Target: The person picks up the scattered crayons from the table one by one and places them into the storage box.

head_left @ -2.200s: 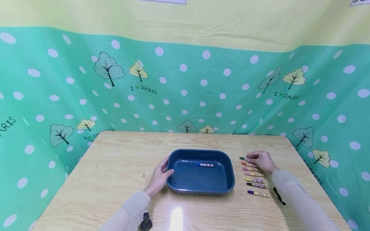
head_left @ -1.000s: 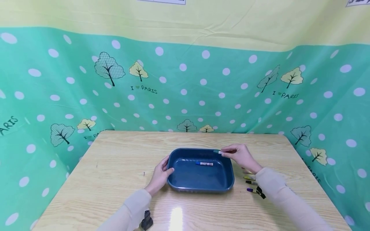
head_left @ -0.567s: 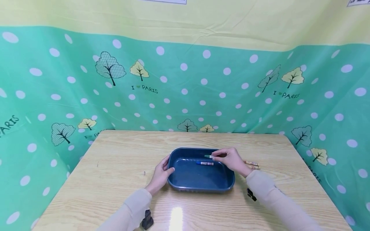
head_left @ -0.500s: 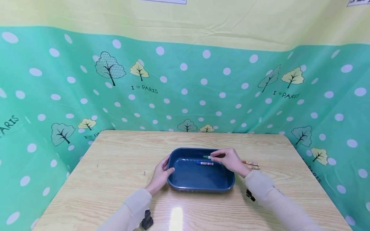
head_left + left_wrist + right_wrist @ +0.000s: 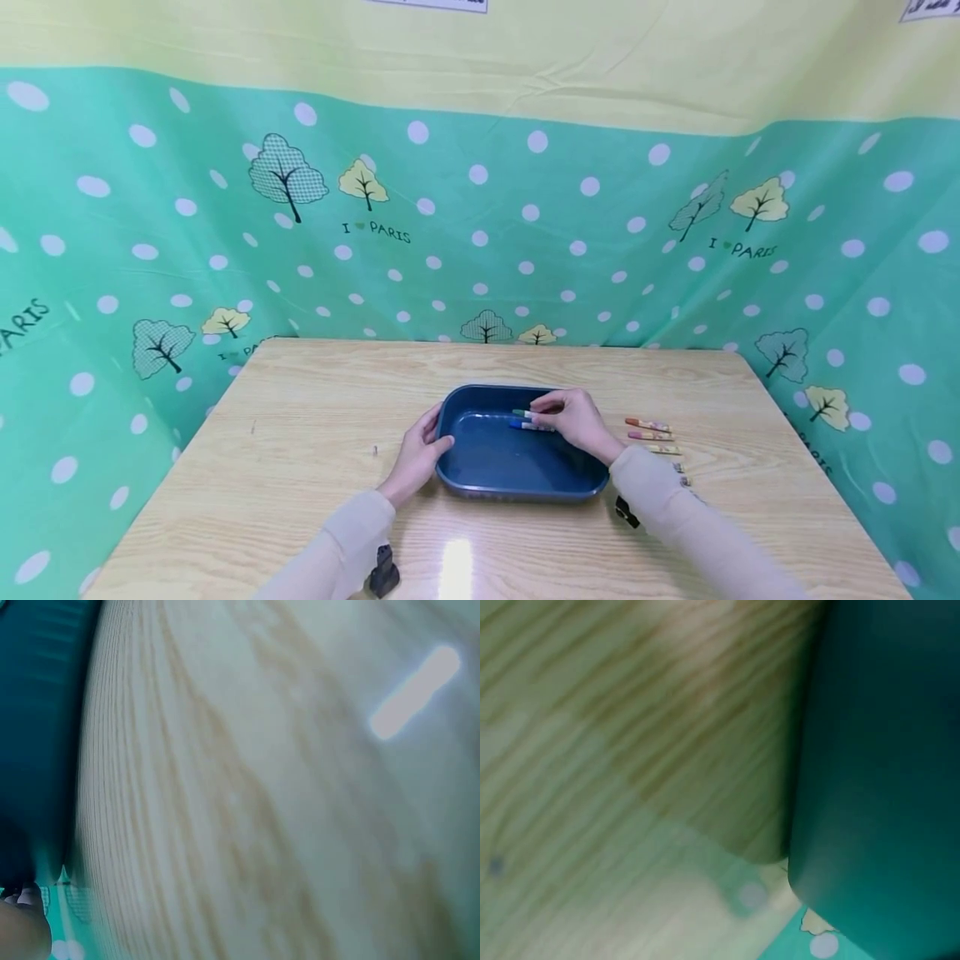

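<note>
Tray point(image 5: 495, 467) on table point(image 5: 322, 400), crayons point(image 5: 664, 450) right of it, curtain point(image 5: 450, 200) behind.

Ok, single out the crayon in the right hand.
The green-tipped crayon; the blue-tipped one lies in the tray, the other crayons on the table.

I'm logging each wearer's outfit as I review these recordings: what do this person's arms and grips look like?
The left grip and right grip are bare hands, with no gloves. The left sleeve and right sleeve are long, plain-looking and off-white. A small black device shows beside each forearm.
</note>
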`<state>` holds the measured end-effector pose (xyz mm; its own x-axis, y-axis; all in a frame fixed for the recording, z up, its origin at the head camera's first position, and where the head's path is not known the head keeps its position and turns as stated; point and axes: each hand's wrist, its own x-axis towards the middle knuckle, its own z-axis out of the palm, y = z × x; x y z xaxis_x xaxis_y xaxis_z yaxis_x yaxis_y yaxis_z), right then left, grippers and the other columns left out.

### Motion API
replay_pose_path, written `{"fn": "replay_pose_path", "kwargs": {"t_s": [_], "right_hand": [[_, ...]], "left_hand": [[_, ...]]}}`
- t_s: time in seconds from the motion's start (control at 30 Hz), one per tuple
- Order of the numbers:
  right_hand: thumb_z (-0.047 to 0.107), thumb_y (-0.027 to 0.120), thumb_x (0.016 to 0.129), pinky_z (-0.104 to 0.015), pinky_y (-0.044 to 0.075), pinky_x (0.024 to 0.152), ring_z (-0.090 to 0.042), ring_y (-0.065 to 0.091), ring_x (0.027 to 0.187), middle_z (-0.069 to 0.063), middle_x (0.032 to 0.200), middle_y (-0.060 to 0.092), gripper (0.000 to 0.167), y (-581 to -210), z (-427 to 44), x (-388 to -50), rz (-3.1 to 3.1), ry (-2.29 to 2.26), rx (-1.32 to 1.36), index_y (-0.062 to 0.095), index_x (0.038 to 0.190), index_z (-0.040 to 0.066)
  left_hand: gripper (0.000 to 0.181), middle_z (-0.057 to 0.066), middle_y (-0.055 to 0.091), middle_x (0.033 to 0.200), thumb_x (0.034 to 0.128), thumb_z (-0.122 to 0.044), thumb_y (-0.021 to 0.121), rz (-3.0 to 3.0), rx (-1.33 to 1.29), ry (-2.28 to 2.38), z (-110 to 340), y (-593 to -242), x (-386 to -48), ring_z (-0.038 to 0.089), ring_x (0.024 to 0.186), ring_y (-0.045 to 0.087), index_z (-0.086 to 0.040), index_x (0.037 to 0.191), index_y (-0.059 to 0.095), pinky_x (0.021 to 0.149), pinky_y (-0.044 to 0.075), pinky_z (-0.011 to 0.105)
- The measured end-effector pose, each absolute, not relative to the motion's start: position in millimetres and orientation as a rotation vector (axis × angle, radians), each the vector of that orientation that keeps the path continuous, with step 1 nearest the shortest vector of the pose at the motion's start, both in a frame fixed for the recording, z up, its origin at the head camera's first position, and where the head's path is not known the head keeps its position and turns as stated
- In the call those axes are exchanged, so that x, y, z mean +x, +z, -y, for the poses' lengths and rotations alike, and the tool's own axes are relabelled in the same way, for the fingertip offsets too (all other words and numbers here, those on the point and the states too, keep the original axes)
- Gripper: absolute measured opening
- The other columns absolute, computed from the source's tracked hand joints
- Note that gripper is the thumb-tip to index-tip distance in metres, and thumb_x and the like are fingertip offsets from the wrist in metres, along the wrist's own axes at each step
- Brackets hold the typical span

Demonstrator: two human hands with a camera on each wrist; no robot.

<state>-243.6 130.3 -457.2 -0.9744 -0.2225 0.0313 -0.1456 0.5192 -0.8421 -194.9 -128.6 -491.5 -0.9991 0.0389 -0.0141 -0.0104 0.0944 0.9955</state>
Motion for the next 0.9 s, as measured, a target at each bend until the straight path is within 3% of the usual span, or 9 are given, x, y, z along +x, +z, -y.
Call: {"fn": "replay_pose_path", "kwargs": {"t_s": [0.23,0.5,0.9], "right_hand": [[0.006,0.073,0.074,-0.026,0.057,0.066,-0.011,0.065,0.073,-0.003,0.081,0.07,0.018,-469,-126,-255,-2.615,-1.401,-0.215,0.072,0.092,0.007],[0.001,0.075,0.069,-0.025,0.056,0.063,-0.01,0.064,0.069,-0.003,0.077,0.07,0.017,-471,-125,-253,-2.646,-1.316,-0.3,0.072,0.086,0.005],[-0.002,0.069,0.074,-0.027,0.058,0.067,-0.014,0.066,0.076,-0.006,0.085,0.07,0.021,-470,-124,-250,-2.648,-1.36,-0.309,0.07,0.095,0.002]], "left_hand": [[0.059,0.023,0.033,0.144,0.0849,0.004,0.052,-2.294,0.031,2.106,129,-493,-196,0.037,0.132,0.033,-0.001,0.14,0.032,0.106,0.033,0.044],[0.059,0.024,0.033,0.144,0.0848,0.005,0.051,-2.296,0.018,2.101,128,-492,-194,0.038,0.131,0.034,0.0,0.14,0.032,0.105,0.035,0.045],[0.059,0.025,0.031,0.144,0.0858,0.005,0.05,-2.299,0.023,2.103,128,-491,-194,0.037,0.131,0.033,0.001,0.141,0.03,0.105,0.034,0.044]]}}
